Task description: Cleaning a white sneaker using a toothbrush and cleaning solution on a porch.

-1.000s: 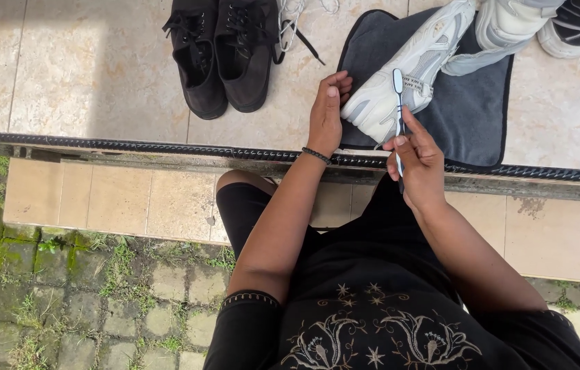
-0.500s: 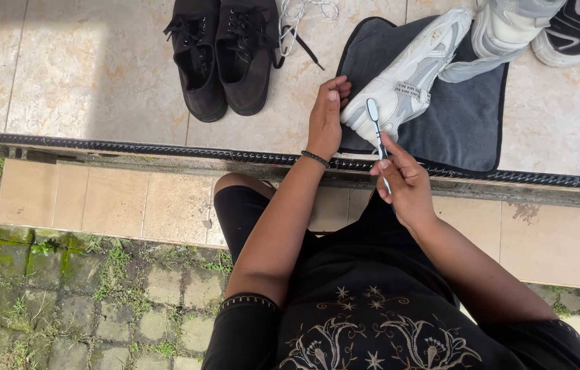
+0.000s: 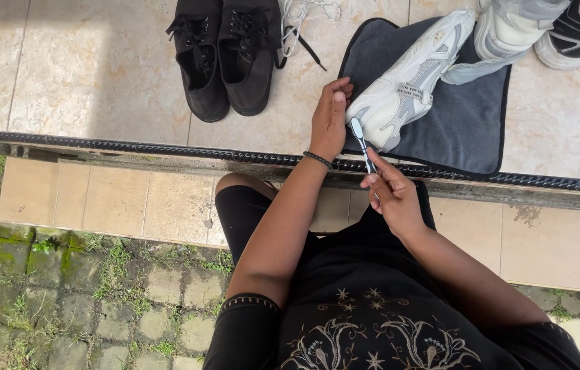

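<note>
Head view: right hand (image 3: 394, 199) pinches the toothbrush (image 3: 362, 144), now lowered so its head meets the white sneaker (image 3: 410, 85) heel on the dark mat (image 3: 471, 130); left hand (image 3: 330, 118) stays wrapped around that heel.

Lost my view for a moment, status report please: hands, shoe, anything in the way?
Left hand steadying white sneaker at its heel. Right hand grip on toothbrush, head at the sneaker's heel. Sneaker lies on dark mat. Black shoes off to the side, nothing blocking.
</note>
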